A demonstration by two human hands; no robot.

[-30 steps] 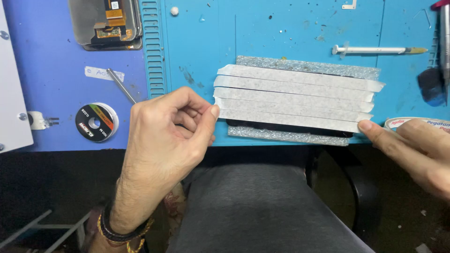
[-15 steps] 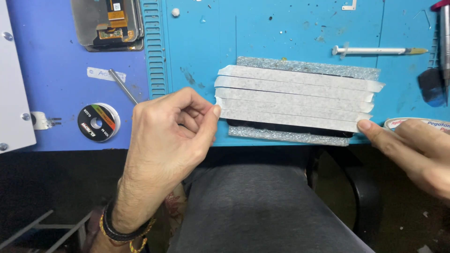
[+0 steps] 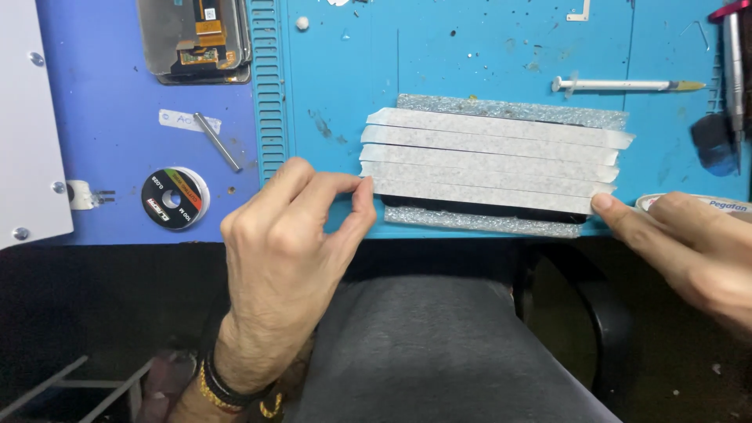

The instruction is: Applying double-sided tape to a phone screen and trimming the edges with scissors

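Note:
A flat dark panel (image 3: 470,210) lies near the front edge of the blue mat (image 3: 439,70) on a glittery grey sheet (image 3: 509,110). Several white tape strips (image 3: 493,153) cover it side by side. My left hand (image 3: 290,251) pinches the left end of the nearest strip (image 3: 486,196) between thumb and forefinger. My right hand (image 3: 689,243) comes in from the right, its fingertips on the right end of that same strip. The rim of a white tape roll (image 3: 705,202) shows just behind those fingers.
A syringe (image 3: 627,84) lies at the back right, with a dark tool (image 3: 717,137) and a metal pen-like tool (image 3: 732,70) at the right edge. On the purple mat to the left are a phone screen assembly (image 3: 196,39), a metal rod (image 3: 218,141), a wire spool (image 3: 174,197) and a white plate (image 3: 27,133).

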